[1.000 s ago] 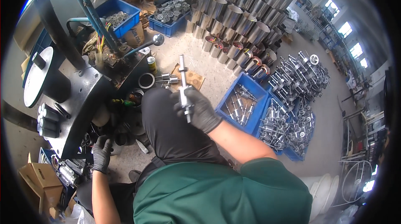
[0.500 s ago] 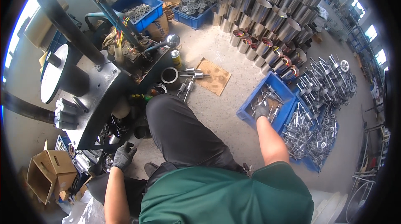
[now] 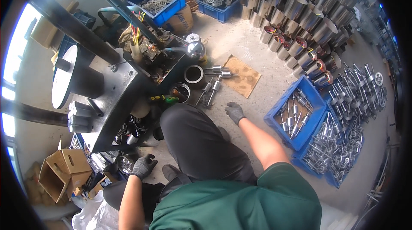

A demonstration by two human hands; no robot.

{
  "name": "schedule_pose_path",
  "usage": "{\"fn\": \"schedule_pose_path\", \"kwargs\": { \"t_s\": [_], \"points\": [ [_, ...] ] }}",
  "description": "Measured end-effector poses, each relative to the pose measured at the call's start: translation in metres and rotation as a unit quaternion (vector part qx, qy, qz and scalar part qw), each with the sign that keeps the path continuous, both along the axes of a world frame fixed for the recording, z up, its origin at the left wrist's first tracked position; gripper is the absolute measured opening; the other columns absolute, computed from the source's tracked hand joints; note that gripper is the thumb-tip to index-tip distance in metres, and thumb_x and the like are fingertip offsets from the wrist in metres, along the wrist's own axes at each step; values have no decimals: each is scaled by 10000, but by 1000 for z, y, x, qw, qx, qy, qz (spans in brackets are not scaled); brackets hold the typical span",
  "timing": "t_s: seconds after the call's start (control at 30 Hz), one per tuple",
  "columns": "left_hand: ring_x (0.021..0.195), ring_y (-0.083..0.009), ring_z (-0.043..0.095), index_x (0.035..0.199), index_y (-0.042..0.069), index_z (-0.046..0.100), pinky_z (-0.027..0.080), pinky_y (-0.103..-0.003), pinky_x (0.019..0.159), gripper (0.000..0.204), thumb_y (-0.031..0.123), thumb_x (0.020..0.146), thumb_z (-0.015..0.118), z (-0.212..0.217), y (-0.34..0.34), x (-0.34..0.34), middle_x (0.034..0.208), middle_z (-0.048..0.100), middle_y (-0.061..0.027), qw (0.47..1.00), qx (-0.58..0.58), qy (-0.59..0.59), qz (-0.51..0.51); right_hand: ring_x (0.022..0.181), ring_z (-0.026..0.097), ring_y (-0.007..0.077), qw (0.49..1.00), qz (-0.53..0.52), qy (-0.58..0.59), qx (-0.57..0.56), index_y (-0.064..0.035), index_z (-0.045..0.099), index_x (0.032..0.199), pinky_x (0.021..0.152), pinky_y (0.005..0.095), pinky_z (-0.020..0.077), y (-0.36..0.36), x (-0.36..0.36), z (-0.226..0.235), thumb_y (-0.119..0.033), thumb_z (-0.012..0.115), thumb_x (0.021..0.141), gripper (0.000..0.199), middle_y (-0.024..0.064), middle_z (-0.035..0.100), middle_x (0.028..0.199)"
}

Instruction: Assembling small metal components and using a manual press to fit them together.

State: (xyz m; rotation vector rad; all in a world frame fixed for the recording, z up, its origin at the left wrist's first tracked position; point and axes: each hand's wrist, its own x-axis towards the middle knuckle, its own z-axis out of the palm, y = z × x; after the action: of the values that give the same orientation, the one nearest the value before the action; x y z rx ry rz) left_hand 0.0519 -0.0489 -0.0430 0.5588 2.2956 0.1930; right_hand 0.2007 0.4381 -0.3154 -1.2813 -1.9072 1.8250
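My right hand (image 3: 235,112), in a dark grey glove, hangs over the concrete floor between my knee and a blue bin (image 3: 274,122). Nothing shows in it, and its fingers are loosely stretched out. Several silver motor rotors with shafts (image 3: 290,120) lie in that bin. More shafted rotors (image 3: 216,85) rest on the floor near a brown cardboard sheet (image 3: 243,77). At lower left, my left hand (image 3: 143,166), gloved alike, is held beside my thigh with fingers apart, holding nothing visible. It is nearest to the metal parts under the black machine table (image 3: 113,97).
Heaped rotors and shafts (image 3: 330,144) fill bins at right. Stacked steel cylinders (image 3: 300,11) stand at the back. Blue bins (image 3: 176,4) of round metal parts sit at back left. An open carton (image 3: 77,165) lies at lower left. Ring-shaped housings (image 3: 194,74) stand by the machine.
My right hand has come out of the blue bin and moved left over the floor. My left hand stays low by my thigh. The whole view has shifted slightly.
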Motion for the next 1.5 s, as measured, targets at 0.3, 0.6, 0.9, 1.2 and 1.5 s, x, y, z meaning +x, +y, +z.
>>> {"fn": "schedule_pose_path", "kwargs": {
  "t_s": [0.3, 0.6, 0.9, 1.2, 1.5],
  "points": [
    [916, -387, 751, 1270, 17, 667, 584, -465, 872, 476, 376, 957, 691, -7, -6, 1, 989, 752, -261, 999, -3, -19, 28, 761, 738, 341, 912, -118, 35, -390, -14, 696, 1019, 615, 424, 605, -14, -137, -73, -151, 576, 966, 189, 167, 743, 955],
    [1089, -414, 706, 1272, 20, 675, 535, -473, 1002, 486, 401, 969, 663, -13, -9, -3, 1105, 749, -252, 999, -24, -22, -3, 1034, 756, 394, 965, -78, -252, 11, -10, 722, 1102, 866, 478, 608, -25, -144, -18, -180, 869, 763, 407, 231, 758, 1116],
    [1067, -374, 731, 1300, 37, 670, 562, -463, 962, 489, 398, 971, 666, -13, 4, -11, 1097, 771, -209, 999, -30, -30, -19, 1035, 732, 403, 970, -91, -224, 15, -11, 557, 1195, 872, 518, 570, 2, -97, -37, -234, 705, 914, 388, 241, 698, 1100],
    [1140, -392, 695, 1351, 55, 620, 540, -474, 994, 538, 460, 998, 634, 9, 33, -18, 1197, 742, -205, 996, 71, 3, -54, 1037, 728, 423, 894, 207, -225, 328, -57, 709, 1149, 910, 487, 557, 110, -101, 134, -296, 644, 935, 327, 273, 747, 1063],
    [1122, -437, 650, 1285, 50, 628, 522, -524, 982, 486, 438, 992, 642, 37, 56, -31, 1174, 674, -218, 964, 214, 138, -75, 946, 727, 393, 604, 572, -185, 524, -108, 759, 1041, 861, 502, 559, -7, -158, 384, -467, 680, 930, 384, 225, 746, 960]
  ]
}}
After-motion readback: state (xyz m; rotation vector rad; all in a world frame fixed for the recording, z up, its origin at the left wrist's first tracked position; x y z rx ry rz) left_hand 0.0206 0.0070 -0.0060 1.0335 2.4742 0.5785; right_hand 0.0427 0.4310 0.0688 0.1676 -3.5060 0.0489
